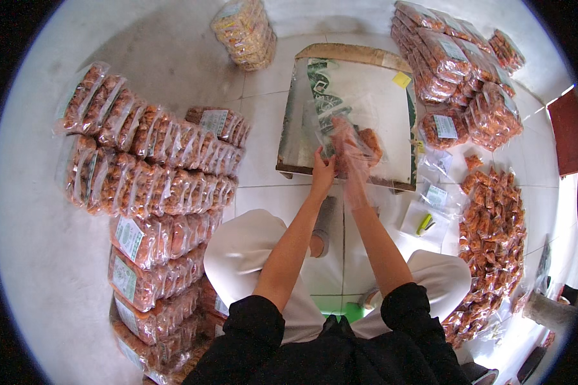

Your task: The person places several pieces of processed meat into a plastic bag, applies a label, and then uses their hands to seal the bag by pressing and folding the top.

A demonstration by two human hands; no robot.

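Note:
A clear plastic bag (pixel 327 124) lies over the low table (pixel 302 138) in front of me. My left hand (pixel 324 165) pinches its near left edge between thumb and fingers. My right hand (pixel 352 151) is beside it, covered to the wrist in clear, wrinkled plastic that looks like a loose glove. Against the right hand rests a reddish-brown food piece (pixel 370 144), seen through plastic. Glare and folds hide the right fingers, so their grip cannot be made out.
Stacked bags of brown food (pixel 154 160) stand at left, more packs (pixel 449 51) at far right. A pile of small brown packets (pixel 491 237) spreads on the right floor. Nearer are a yellow-green cutter (pixel 424 224) and loose labels (pixel 436 195). A yellow note (pixel 401 79) marks the tabletop.

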